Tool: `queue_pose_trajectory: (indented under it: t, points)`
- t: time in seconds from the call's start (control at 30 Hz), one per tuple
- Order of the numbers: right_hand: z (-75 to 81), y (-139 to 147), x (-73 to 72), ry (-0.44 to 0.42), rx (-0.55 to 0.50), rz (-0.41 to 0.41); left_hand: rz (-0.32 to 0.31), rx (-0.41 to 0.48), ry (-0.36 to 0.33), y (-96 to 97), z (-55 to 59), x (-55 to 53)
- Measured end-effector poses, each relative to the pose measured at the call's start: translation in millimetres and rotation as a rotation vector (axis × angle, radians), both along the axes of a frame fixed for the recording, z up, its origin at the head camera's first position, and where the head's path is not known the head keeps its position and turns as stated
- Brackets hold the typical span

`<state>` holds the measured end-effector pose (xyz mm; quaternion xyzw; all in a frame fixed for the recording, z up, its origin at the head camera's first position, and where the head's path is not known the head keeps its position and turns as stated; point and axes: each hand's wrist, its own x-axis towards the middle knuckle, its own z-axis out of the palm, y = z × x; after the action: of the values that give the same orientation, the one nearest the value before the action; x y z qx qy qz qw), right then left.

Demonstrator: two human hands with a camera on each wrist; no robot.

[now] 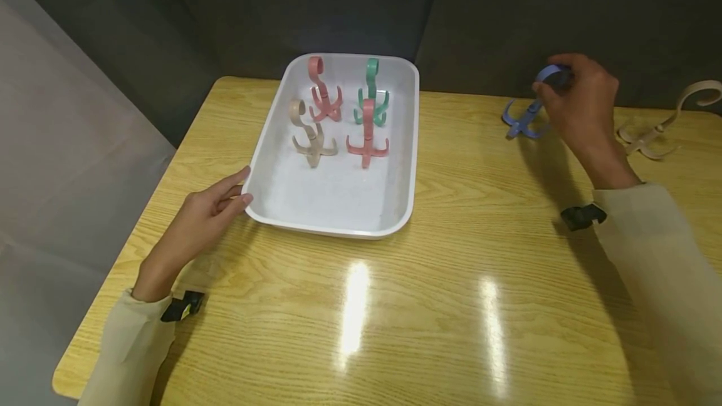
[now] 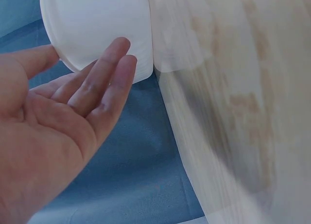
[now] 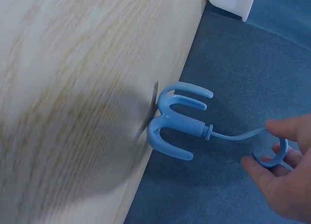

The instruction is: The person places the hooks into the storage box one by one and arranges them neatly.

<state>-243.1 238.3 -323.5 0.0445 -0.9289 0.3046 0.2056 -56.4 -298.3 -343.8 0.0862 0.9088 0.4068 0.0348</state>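
Observation:
My right hand (image 1: 586,99) pinches the curled top of a blue claw hook (image 1: 527,119) at the table's back edge. In the right wrist view the hook's prongs (image 3: 175,146) point up toward the curl, and its base is close over the wood. My left hand (image 1: 197,221) touches the near left corner of a white tray (image 1: 406,205), its fingers fairly straight along the outer wall and the thumb at the rim. Inside the tray stand two pink claw hooks (image 1: 368,136), a green claw hook (image 1: 372,93) and a beige claw hook (image 1: 313,143).
Right of my right hand, another beige claw hook (image 1: 648,140) is near the back edge, partly hidden by the wrist. The wooden table (image 1: 429,306) ends at a dark curtain (image 1: 507,17) behind. A pale cloth (image 1: 68,161) hangs along the left side.

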Motion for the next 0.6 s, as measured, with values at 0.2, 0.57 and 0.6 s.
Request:
queue_pose_trajectory:
  t: [0.2, 0.57, 0.6]
  points:
    - [0.5, -0.1, 0.0, 0.021, -0.023, 0.028, 0.013, -0.015, -0.018, 0.1, 1.7, 0.7]
    - [9.2, -10.0, 7.3, 0.05, -0.044, 0.065, 0.004, -0.013, -0.001, 1.0, 3.1, 0.8]
    - [10.2, -11.3, 8.1, 0.047, -0.045, 0.064, 0.002, -0.011, 0.001, 0.9, 2.7, 0.5]
